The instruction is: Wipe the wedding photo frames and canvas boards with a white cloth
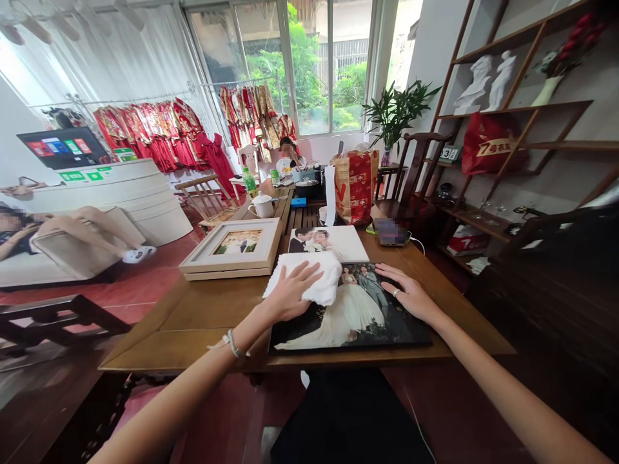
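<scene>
A large wedding photo panel (358, 316) lies flat on the wooden table in front of me, showing a couple against a dark background. My left hand (296, 291) rests, fingers stretched and spread, on a folded white towel (326, 274) that covers the panel's upper left corner. On the panel's right side lies my right hand (403, 290), flat with its fingers extended and a ring on one of them. Behind the panel is a second, lighter wedding photo (351, 241), partly hidden by the towel. Stacked pale picture frames (229, 258) sit to the left.
A lidded white cup (262, 205), a red and tan paper bag (356, 187) and a phone (391, 232) with a cable stand farther back on the table (193, 328). One person sits at the far end; another lies on a sofa (91, 241) at left. Shelves rise at right.
</scene>
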Demonstrator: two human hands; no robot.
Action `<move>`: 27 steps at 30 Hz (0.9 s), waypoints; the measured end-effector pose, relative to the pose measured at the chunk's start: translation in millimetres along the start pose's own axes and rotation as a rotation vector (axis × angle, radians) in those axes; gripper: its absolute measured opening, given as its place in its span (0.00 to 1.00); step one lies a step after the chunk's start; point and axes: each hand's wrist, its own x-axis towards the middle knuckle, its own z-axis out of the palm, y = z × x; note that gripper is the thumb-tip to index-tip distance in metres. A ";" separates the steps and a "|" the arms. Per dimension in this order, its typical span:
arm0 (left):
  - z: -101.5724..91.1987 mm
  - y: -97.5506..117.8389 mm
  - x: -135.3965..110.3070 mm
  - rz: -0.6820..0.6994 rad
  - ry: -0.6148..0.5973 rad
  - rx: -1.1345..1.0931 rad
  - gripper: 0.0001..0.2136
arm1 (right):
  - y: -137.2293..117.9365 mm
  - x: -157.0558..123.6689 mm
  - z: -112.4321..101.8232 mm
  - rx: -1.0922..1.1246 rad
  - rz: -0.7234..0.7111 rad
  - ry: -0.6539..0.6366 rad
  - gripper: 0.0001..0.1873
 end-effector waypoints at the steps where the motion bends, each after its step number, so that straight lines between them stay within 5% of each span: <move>1: -0.4 5.2 -8.7 -0.002 -0.011 -0.003 0.34 | -0.3 -0.1 0.1 -0.001 -0.003 0.000 0.18; 7: -1.8 60.3 -68.1 0.083 -0.102 0.004 0.46 | -1.2 -1.2 -0.5 -0.021 -0.002 -0.007 0.18; 10: -1.7 70.3 -78.0 0.122 -0.099 0.005 0.47 | -1.1 -1.3 -1.3 -0.024 -0.001 -0.011 0.18; 20: 5.5 -0.4 -5.4 -0.123 0.049 0.033 0.33 | -0.6 -1.5 -4.3 -0.009 0.007 -0.019 0.18; 23: 7.6 -3.2 -5.6 -0.111 0.046 -0.013 0.30 | 0.2 -1.6 -4.2 -0.012 0.004 -0.020 0.18; 27: 9.8 9.1 -34.7 -0.077 0.034 -0.021 0.33 | -0.7 -1.0 -3.5 -0.022 0.001 -0.024 0.18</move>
